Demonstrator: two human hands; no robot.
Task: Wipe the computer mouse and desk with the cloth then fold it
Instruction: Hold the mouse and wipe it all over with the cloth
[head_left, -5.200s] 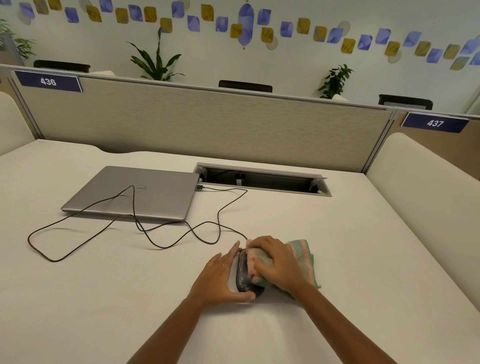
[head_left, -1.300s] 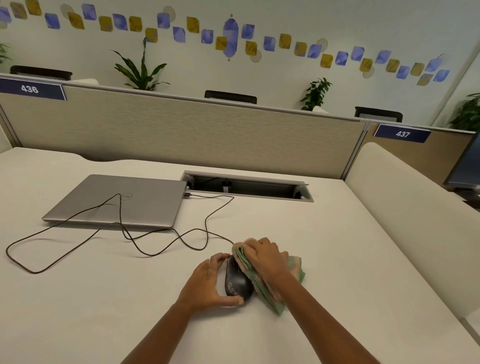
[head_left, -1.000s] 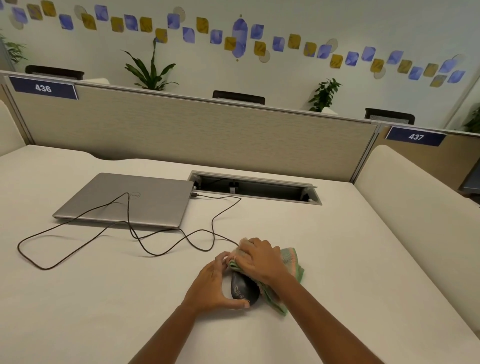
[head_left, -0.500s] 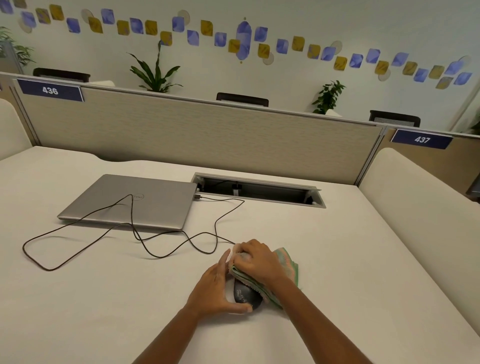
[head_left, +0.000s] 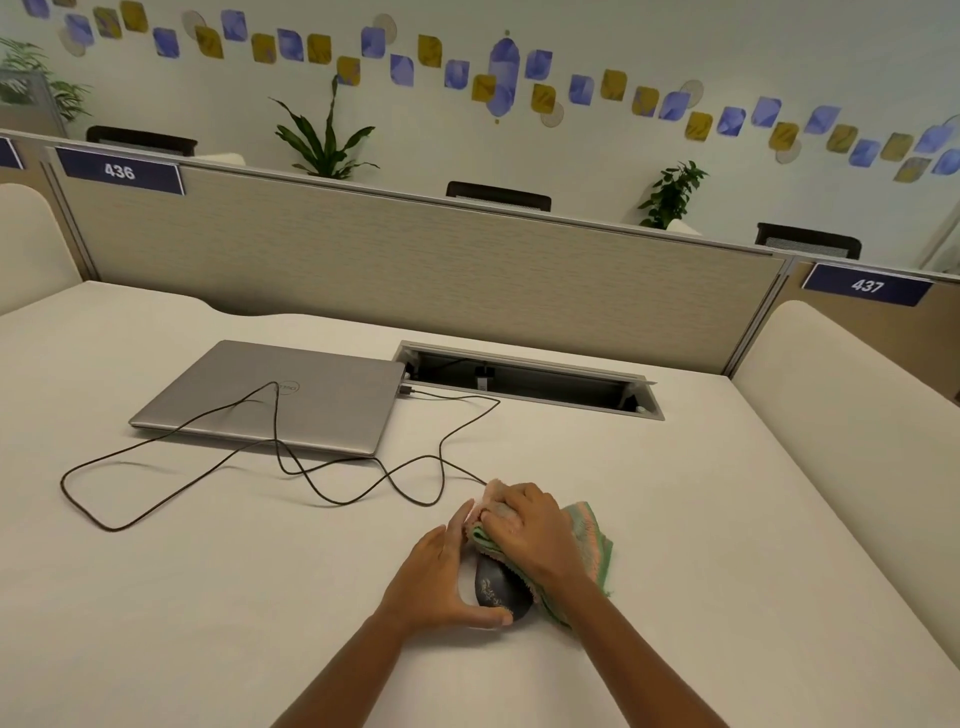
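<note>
I am on the mouse-wiping step. My left hand (head_left: 441, 582) cups the smooth, rounded black mouse (head_left: 501, 590) at the near middle of the desk (head_left: 675, 519), steadying it. My right hand (head_left: 524, 530) presses the soft, striped green-and-pink cloth (head_left: 587, 540) over its far end. Next I judge the matte desk needs broad strokes, clear of the thin cable (head_left: 363, 493).

A pale wall (head_left: 675, 47) carries a wavy band of blue and yellow decals (head_left: 498, 73). Below it, a beige partition (head_left: 415, 270) bears labels 436 (head_left: 119, 170) and 437 (head_left: 866, 285). Potted plants (head_left: 324, 135) and dark chair backs (head_left: 497, 194) show behind it.
</note>
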